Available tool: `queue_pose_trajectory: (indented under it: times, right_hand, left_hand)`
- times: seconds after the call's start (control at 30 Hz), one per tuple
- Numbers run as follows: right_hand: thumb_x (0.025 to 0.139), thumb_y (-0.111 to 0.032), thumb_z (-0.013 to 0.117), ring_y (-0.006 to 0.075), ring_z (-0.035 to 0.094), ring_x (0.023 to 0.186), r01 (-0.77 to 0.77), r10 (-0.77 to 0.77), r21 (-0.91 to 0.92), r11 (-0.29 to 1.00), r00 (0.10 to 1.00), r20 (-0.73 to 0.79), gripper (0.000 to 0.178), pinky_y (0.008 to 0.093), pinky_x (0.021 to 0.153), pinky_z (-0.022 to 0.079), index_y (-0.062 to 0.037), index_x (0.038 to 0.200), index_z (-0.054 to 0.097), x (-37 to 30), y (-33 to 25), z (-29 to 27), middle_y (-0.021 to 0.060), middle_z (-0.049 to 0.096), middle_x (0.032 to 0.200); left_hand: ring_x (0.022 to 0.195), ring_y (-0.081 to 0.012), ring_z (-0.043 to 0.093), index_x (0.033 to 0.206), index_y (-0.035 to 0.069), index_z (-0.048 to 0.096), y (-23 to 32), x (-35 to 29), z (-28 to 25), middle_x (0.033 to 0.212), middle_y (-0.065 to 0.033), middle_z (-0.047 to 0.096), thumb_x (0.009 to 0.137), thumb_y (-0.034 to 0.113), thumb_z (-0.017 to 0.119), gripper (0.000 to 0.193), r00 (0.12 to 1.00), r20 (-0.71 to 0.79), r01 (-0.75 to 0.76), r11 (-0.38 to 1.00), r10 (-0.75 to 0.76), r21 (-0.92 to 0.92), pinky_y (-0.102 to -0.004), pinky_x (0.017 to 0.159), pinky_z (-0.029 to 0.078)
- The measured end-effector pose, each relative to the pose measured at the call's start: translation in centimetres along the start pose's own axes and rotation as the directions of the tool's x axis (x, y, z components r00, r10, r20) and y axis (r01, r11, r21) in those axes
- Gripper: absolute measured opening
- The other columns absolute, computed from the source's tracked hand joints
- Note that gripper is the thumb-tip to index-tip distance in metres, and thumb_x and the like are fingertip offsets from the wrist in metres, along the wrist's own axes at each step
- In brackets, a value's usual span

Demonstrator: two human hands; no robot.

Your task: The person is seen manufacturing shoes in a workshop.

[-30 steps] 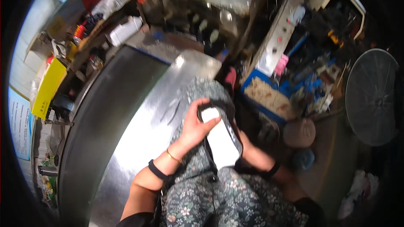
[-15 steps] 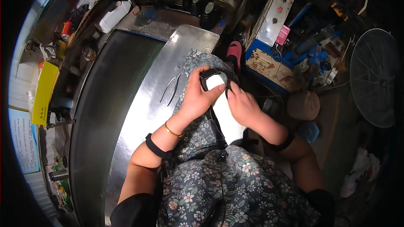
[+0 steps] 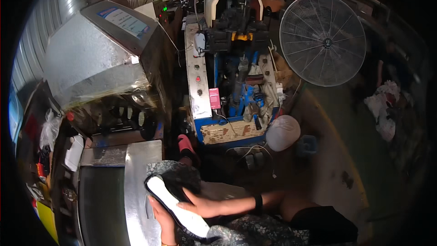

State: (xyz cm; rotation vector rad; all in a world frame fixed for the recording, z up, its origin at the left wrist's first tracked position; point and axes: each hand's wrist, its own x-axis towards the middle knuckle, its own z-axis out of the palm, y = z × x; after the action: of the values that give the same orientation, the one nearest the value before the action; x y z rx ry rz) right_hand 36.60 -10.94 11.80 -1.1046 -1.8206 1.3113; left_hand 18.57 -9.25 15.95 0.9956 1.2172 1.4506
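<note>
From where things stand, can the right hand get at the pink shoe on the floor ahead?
Probably not at once: the right hand lies across the white-soled shoe, and the pink shoe sits apart, beyond the metal table.

Ahead of the hands, the blue machine (image 3: pixel 232 86) and the hooded metal housing (image 3: pixel 98 59) wall off the front. The steel table (image 3: pixel 136 187) blocks the left. Bare floor (image 3: pixel 337 155) lies open rightward, probably clear up to the standing fan (image 3: pixel 322 40).

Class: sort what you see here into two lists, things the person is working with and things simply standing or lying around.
In use:
shoe
left hand
right hand

Standing about:
fan
blue machine
metal hood
white bag
metal table
</note>
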Motion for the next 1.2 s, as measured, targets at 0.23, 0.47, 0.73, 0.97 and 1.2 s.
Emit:
queue_pose_trajectory:
  times: [0.23,0.47,0.73,0.97,1.2]
  right_hand:
    - [0.103,-0.041,0.051,0.0433,0.020,0.148,-0.126,0.136,0.172,0.977,0.990,-0.045,0.092,0.0419,0.121,0.019,0.0088,0.153,-0.007,-2.0,-1.1,4.8,0.0377,0.017,0.156]
    - [0.102,-0.033,0.054,0.0405,0.018,0.150,0.005,-0.006,-0.005,1.000,0.987,-0.162,0.085,0.0403,0.122,0.019,0.0080,0.155,0.002,-1.8,3.1,5.4,0.0361,0.016,0.158]
    - [0.105,-0.027,0.049,0.0359,0.017,0.151,0.514,-0.511,0.063,0.856,0.858,-0.061,0.085,0.0386,0.122,0.017,0.0079,0.154,-0.011,-2.4,1.7,3.5,0.0296,0.016,0.160]
    - [0.109,-0.041,0.035,0.0228,0.037,0.142,0.011,-0.111,0.508,0.861,0.980,0.168,0.061,0.0370,0.119,0.026,-0.0024,0.155,0.027,6.0,-1.8,-2.7,0.0141,0.042,0.151]
    - [0.106,-0.018,0.047,0.0237,0.017,0.152,0.217,-0.347,0.439,0.872,0.907,0.240,0.040,0.0376,0.121,0.024,-0.0089,0.145,0.050,9.7,-2.1,-2.1,0.0127,0.018,0.166]
  left_hand:
    - [0.130,-0.0412,0.035,0.148,-0.010,0.020,1.2,-3.1,-3.3,0.139,-0.0326,0.035,0.106,0.022,0.038,0.056,0.956,0.280,-0.128,0.728,-0.090,0.673,-0.0430,0.107,0.031]
    - [0.140,-0.0429,0.039,0.153,-0.010,0.016,-3.0,-6.8,-1.7,0.151,-0.0333,0.037,0.100,0.011,0.041,0.062,0.952,0.174,-0.303,0.713,0.251,0.633,-0.0430,0.117,0.028]
    - [0.115,-0.0257,0.060,0.137,0.009,0.054,1.1,-0.8,-2.7,0.128,-0.0095,0.062,0.106,0.053,0.031,0.060,0.979,0.175,0.179,0.854,-0.105,-0.488,-0.0417,0.100,0.050]
    - [0.119,-0.0224,0.056,0.131,0.004,0.060,2.7,-0.7,-0.6,0.130,-0.0110,0.060,0.101,0.035,0.051,0.043,0.987,0.160,0.014,1.000,-0.013,-0.005,-0.0349,0.106,0.041]
    - [0.139,-0.0299,0.042,0.141,-0.004,0.048,1.9,-0.8,-1.0,0.147,-0.0199,0.048,0.103,0.023,0.049,0.047,0.958,0.241,-0.233,0.913,0.156,0.335,-0.0398,0.118,0.028]
